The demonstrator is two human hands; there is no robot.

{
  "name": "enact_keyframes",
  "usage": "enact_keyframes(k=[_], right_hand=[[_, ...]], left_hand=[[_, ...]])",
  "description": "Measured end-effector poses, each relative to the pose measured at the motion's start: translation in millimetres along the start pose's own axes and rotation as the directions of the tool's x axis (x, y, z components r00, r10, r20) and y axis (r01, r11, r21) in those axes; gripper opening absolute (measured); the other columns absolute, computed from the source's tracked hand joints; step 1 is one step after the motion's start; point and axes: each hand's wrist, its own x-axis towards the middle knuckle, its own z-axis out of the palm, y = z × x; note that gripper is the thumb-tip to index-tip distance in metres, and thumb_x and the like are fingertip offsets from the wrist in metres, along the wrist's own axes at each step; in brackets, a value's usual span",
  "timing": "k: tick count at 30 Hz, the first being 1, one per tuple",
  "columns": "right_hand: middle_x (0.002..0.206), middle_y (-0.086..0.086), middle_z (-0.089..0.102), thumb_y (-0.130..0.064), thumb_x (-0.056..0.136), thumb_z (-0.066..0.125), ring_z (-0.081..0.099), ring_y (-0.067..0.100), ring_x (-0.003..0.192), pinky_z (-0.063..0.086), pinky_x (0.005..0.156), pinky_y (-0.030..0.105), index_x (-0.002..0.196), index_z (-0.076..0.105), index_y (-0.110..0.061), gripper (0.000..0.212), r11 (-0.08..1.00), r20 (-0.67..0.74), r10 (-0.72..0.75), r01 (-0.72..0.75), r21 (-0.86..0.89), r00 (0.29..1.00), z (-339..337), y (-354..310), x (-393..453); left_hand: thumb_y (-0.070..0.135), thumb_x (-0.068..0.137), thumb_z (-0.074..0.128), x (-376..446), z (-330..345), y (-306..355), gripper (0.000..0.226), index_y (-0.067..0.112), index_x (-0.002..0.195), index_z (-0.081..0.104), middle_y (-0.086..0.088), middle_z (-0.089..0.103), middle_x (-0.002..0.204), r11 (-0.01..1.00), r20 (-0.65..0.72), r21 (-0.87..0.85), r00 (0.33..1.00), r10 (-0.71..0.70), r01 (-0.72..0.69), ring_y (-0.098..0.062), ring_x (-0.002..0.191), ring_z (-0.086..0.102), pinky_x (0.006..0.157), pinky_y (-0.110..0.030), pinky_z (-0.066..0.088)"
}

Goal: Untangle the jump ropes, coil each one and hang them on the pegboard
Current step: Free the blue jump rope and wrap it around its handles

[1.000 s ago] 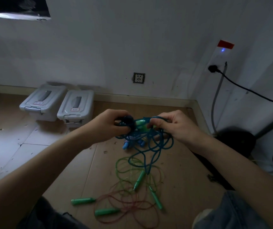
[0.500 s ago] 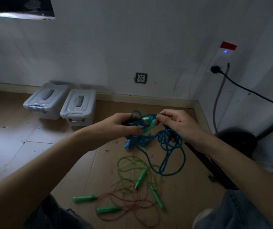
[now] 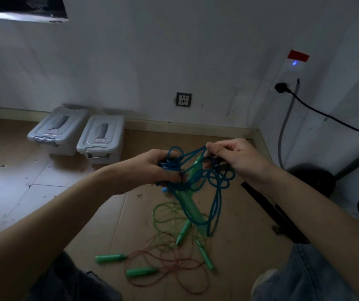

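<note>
Blue rope: my left hand clenches its bundle, my right hand pinches strands; loops now hang longer, so untangling is progressing.

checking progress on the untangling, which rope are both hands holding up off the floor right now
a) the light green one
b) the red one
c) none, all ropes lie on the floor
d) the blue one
d: the left hand grips a bunch of the blue rope and the right hand pinches its loops, while the red rope and light green rope lie on the floor.
</note>
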Motion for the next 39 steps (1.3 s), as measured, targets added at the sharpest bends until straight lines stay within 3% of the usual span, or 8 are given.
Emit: enact_keyframes(k=[5,14,23,27,29,34,36,39], right_hand=[[0.056,0.002,0.067,-0.011,0.092,0.051,0.063,0.009,0.046,0.052,0.045,0.018,0.079,0.063,-0.002,0.02,0.863,-0.06,0.192,-0.14,0.486,0.98,-2.0,-2.4,5.0],[0.074,0.005,0.072,-0.01,0.073,0.063,0.067,0.011,0.061,0.054,0.055,0.02,0.095,0.06,-0.014,0.022,0.848,0.126,0.067,-0.123,0.516,0.99,-9.7,2.0,4.5],[0.094,-0.011,0.058,-0.016,0.087,0.059,0.059,0.005,0.086,0.05,0.079,0.017,0.077,0.065,-0.024,0.014,0.885,0.019,-0.339,0.325,-0.334,0.941,-5.3,5.0,6.1],[0.086,0.0,0.06,-0.018,0.096,0.042,0.065,0.011,0.075,0.054,0.073,0.029,0.091,0.057,-0.011,0.018,0.894,-0.228,-0.015,0.115,0.433,0.973,-17.9,-2.1,10.0],[0.079,0.005,0.058,-0.015,0.099,0.038,0.067,0.014,0.063,0.057,0.063,0.03,0.089,0.052,-0.007,0.019,0.837,-0.295,0.095,0.084,0.54,0.951,-27.2,-1.7,11.8],[0.083,0.008,0.055,-0.018,0.096,0.048,0.061,0.02,0.067,0.056,0.065,0.036,0.078,0.048,-0.013,0.019,0.917,-0.268,0.286,-0.344,-0.204,0.92,-15.7,23.7,11.8],[0.086,0.004,0.059,-0.024,0.092,0.056,0.06,0.02,0.077,0.054,0.071,0.035,0.08,0.053,-0.015,0.015,0.765,-0.232,0.227,-0.321,-0.559,0.946,-15.1,25.8,10.8],[0.112,-0.004,0.06,-0.041,0.079,0.067,0.059,0.014,0.101,0.052,0.086,0.034,0.107,0.059,-0.02,0.036,0.865,-0.078,0.066,-0.096,-0.493,0.995,-14.1,15.9,9.4]], left_hand=[[-0.003,0.083,0.058,5.1,-3.5,-2.8,0.025,0.019,0.097,0.061,-0.01,0.065,0.093,0.998,-0.088,-0.026,0.994,-0.062,0.06,-0.021,0.084,0.066,0.079,-0.032,0.056],[-0.003,0.091,0.04,-0.2,-14.3,-4.1,0.024,0.007,0.097,0.061,-0.017,0.068,0.098,0.782,-0.121,-0.609,0.959,-0.258,0.134,-0.03,0.087,0.068,0.072,-0.046,0.057],[0.021,0.064,0.07,1.5,-18.2,-10.1,0.047,-0.001,0.105,0.061,-0.018,0.069,0.102,0.756,-0.114,-0.639,0.954,-0.278,0.143,-0.026,0.092,0.068,0.071,-0.033,0.058],[0.008,0.077,0.064,5.5,-29.2,-31.8,0.036,-0.005,0.109,0.056,-0.021,0.062,0.114,0.74,-0.31,-0.663,0.858,-0.409,0.113,-0.023,0.088,0.066,0.069,-0.031,0.058],[0.003,0.082,0.06,4.2,-34.8,-38.0,0.031,-0.005,0.112,0.055,-0.018,0.067,0.104,0.738,-0.354,-0.668,0.83,-0.432,0.099,-0.02,0.08,0.068,0.061,-0.025,0.058],[0.01,0.082,0.062,4.2,-31.4,-21.9,0.022,0.002,0.103,0.06,-0.008,0.073,0.076,0.781,-0.373,-0.624,0.876,-0.305,0.007,-0.012,0.064,0.07,0.048,-0.017,0.05],[0.015,0.078,0.066,4.5,-28.5,-11.3,0.024,0.004,0.1,0.063,-0.009,0.073,0.084,0.762,-0.36,-0.647,0.896,-0.259,-0.04,-0.014,0.07,0.071,0.052,-0.018,0.055],[0.022,0.068,0.07,2.2,-25.9,2.7,0.032,0.004,0.094,0.067,-0.014,0.072,0.091,0.726,-0.284,-0.686,0.937,-0.203,-0.051,-0.017,0.074,0.071,0.048,-0.017,0.053]])
